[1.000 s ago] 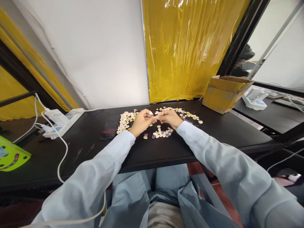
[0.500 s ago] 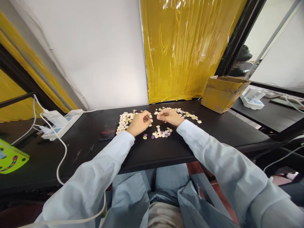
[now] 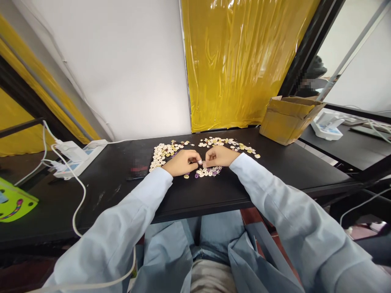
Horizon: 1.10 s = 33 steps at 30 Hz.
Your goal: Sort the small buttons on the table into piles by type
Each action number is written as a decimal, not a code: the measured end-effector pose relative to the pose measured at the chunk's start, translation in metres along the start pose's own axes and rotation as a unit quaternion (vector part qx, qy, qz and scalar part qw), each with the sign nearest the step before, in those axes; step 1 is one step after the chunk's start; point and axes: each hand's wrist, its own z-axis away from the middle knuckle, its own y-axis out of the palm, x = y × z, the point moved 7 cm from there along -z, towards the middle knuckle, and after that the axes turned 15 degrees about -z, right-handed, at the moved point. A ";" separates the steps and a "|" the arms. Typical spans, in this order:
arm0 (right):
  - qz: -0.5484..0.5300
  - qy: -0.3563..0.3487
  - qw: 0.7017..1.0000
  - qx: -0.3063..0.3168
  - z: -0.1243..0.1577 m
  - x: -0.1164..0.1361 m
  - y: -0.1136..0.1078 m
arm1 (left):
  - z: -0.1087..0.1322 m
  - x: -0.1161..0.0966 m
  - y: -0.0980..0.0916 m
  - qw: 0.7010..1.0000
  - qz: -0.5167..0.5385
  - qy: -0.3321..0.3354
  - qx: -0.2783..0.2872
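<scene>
Many small cream, yellow and purple button-like discs lie on the black table (image 3: 183,199). One group (image 3: 157,156) spreads left of my left hand (image 3: 183,162); another (image 3: 216,141) lies behind my right hand (image 3: 220,156). A smaller cluster (image 3: 207,172) sits just in front of my fingertips, with a yellow disc (image 3: 186,176) at its left. Both hands have curled, pinched fingers, and their fingertips nearly meet over the cluster's back edge. What they pinch is too small to name.
An open cardboard box (image 3: 282,122) stands at the back right. A dark flat packet (image 3: 140,165) lies left of the discs. White power strips (image 3: 77,160) with cables and a lime-green item (image 3: 16,201) are at the left. A person (image 3: 314,73) is at far right.
Both hands have come down toward me and closer together, from behind the small cluster to its back edge. More of the discs behind them show.
</scene>
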 end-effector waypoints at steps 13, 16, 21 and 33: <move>0.038 0.051 0.998 0.028 0.004 -0.007 -0.009 | 0.003 -0.002 0.010 0.997 0.029 0.038 0.058; 0.043 0.060 0.997 0.018 0.005 -0.005 -0.009 | 0.004 -0.004 0.010 0.996 0.031 0.054 0.060; 0.047 0.063 0.997 0.008 0.006 -0.002 -0.005 | 0.004 -0.005 0.012 0.995 0.040 0.048 0.075; 0.077 0.043 0.995 -0.036 0.000 -0.006 -0.011 | 0.002 -0.004 0.010 0.999 -0.001 0.017 0.043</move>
